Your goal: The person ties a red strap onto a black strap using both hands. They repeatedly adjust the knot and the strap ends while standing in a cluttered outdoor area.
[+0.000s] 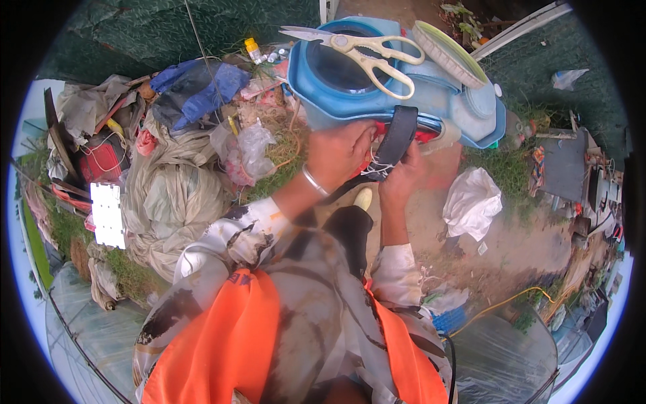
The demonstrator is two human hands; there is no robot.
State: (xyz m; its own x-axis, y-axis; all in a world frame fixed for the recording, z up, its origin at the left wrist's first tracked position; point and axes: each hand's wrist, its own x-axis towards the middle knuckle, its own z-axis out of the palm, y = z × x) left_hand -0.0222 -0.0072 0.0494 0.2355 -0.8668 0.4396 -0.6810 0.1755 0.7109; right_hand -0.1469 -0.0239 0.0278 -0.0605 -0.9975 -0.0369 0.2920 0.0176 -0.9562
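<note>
My left hand (340, 149) grips the left edge of a black strap (396, 136) with white threads at its lower end, against the near side of a blue plastic tank (333, 108). My right hand (404, 169) holds the strap's lower right part. Its fingertips are partly hidden behind the strap. Something red shows behind the strap. Across the tank's round dark opening lie scissors with cream handles (378, 63), their blades apart and pointing left. A round lid with a yellow-green rim (451, 54) leans on the tank's right part.
Crumpled plastic sheeting (176, 202), a blue tarpaulin (202, 96) and a yellow-capped bottle (254, 50) lie at the left. A white plastic bag (473, 203) rests on the bare ground at the right. Further right stands a grey board (562, 164) among clutter. A yellow hose (499, 308) runs at the lower right.
</note>
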